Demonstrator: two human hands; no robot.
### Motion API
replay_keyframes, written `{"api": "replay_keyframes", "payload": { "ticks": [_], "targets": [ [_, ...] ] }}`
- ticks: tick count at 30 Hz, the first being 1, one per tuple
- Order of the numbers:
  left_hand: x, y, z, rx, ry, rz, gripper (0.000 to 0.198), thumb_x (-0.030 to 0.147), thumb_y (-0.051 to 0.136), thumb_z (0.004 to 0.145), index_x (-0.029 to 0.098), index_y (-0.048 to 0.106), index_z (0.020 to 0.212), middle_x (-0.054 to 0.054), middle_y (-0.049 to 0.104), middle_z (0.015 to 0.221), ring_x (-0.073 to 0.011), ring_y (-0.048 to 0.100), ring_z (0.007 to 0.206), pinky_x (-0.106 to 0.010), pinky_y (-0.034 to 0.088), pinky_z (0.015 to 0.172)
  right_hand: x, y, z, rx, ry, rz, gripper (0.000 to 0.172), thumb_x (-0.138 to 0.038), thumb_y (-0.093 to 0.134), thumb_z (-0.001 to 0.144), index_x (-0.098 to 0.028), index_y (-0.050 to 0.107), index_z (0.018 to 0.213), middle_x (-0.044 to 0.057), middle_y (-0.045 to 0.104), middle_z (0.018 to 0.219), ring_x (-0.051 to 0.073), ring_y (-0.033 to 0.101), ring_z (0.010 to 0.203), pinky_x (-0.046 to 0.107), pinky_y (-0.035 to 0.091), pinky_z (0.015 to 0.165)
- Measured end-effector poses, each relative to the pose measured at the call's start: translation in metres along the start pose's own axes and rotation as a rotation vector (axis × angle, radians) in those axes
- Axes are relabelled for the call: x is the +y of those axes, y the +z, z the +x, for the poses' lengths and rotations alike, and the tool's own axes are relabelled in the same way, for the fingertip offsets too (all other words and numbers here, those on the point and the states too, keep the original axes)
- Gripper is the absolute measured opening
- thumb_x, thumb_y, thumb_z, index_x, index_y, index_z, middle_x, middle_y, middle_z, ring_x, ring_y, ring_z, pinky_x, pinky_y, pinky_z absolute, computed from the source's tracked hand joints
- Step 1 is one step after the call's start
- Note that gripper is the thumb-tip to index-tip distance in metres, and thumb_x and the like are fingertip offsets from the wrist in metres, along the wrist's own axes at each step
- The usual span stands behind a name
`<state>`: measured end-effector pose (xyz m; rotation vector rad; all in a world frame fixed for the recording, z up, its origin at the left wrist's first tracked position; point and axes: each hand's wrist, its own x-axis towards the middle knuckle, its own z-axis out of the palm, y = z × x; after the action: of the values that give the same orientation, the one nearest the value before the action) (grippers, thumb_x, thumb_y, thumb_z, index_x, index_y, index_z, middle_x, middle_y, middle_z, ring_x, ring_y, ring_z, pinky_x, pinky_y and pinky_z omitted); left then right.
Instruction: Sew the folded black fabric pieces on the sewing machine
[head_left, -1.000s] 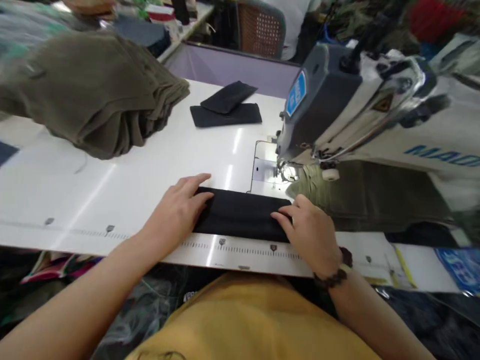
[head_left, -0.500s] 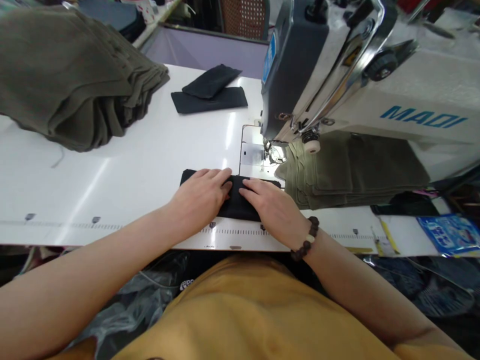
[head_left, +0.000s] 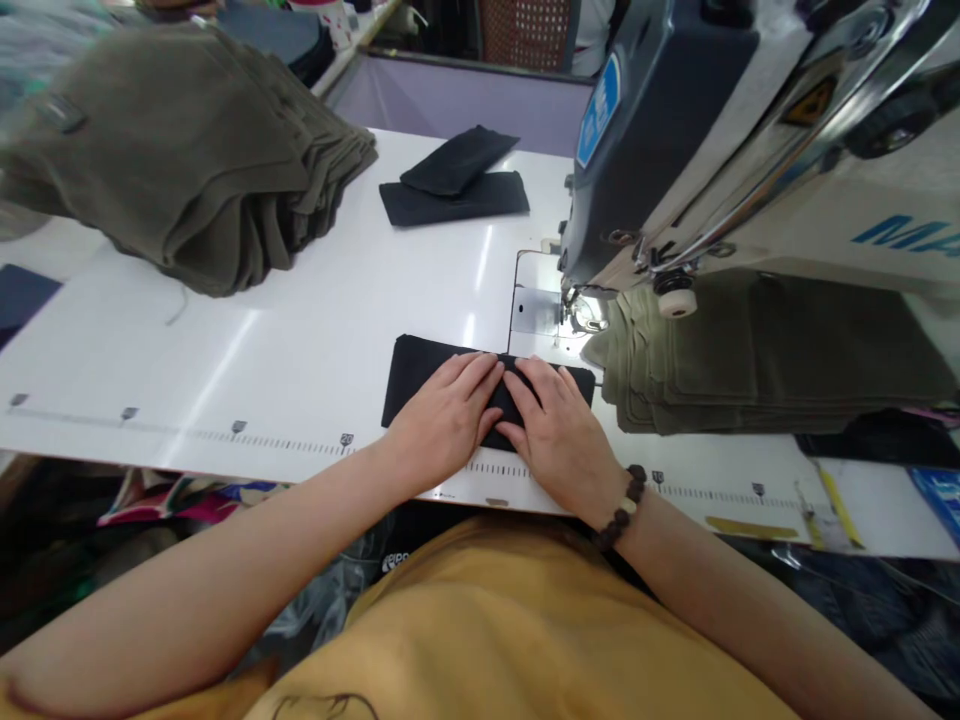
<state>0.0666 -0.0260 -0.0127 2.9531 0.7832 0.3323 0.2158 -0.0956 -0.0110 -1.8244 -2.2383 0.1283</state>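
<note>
Black cloth (head_left: 420, 375) flat on desk (head_left: 300, 350), frame centre. Left hand (head_left: 446, 410), right hand (head_left: 561, 430) on top; each grip unclamped, thumb apart from fingers. Laying-out looks done; cloth not under machine (head_left: 667, 130). Stitching: can't tell.

1. The fabric strip (head_left: 415, 378) is showing plain black.
2. The worktop (head_left: 315, 340) is gleaming white with dark ruler marks (head_left: 347, 440).
3. The cloth pile (head_left: 202, 150) is showing olive-brown.
4. The shirt (head_left: 525, 625) is showing mustard yellow.
</note>
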Motion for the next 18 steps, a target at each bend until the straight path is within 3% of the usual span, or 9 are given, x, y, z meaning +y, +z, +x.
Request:
{"api": "replay_keyframes", "payload": {
  "ticks": [5, 12, 18],
  "targets": [
    [-0.004, -0.001, 0.000, -0.026, -0.017, -0.052, 0.043, 0.028, 0.037, 0.088, 0.001, 0.043, 0.121, -0.018, 0.046, 0.122, -0.0277, 0.040, 0.115, -0.044, 0.034, 0.100, 0.001, 0.004, -0.001, -0.040, 0.032, -0.053, 0.047, -0.036, 0.041, 0.088, -0.012, 0.040, 0.128, 0.013, 0.028, 0.141, 0.026, 0.023, 0.129, 0.054, 0.017, 0.104],
    [-0.015, 0.000, -0.004, -0.137, 0.019, -0.007, 0.054, 0.040, 0.032, 0.090, 0.005, 0.031, 0.131, -0.015, 0.029, 0.141, -0.0263, 0.025, 0.129, -0.046, 0.022, 0.106, 0.001, 0.003, -0.001, -0.060, 0.045, -0.042, 0.048, -0.037, 0.041, 0.088, -0.012, 0.040, 0.128, 0.013, 0.028, 0.141, 0.025, 0.022, 0.130, 0.054, 0.015, 0.104],
    [-0.034, -0.005, -0.005, -0.216, 0.150, 0.009, 0.066, 0.052, 0.028, 0.088, 0.008, 0.018, 0.137, -0.013, 0.018, 0.144, -0.0264, 0.010, 0.133, -0.046, 0.014, 0.107, 0.001, 0.002, -0.001, -0.048, 0.050, -0.012, 0.047, -0.035, 0.045, 0.086, -0.011, 0.041, 0.127, 0.014, 0.028, 0.141, 0.026, 0.023, 0.130, 0.054, 0.015, 0.104]
  ]
}}
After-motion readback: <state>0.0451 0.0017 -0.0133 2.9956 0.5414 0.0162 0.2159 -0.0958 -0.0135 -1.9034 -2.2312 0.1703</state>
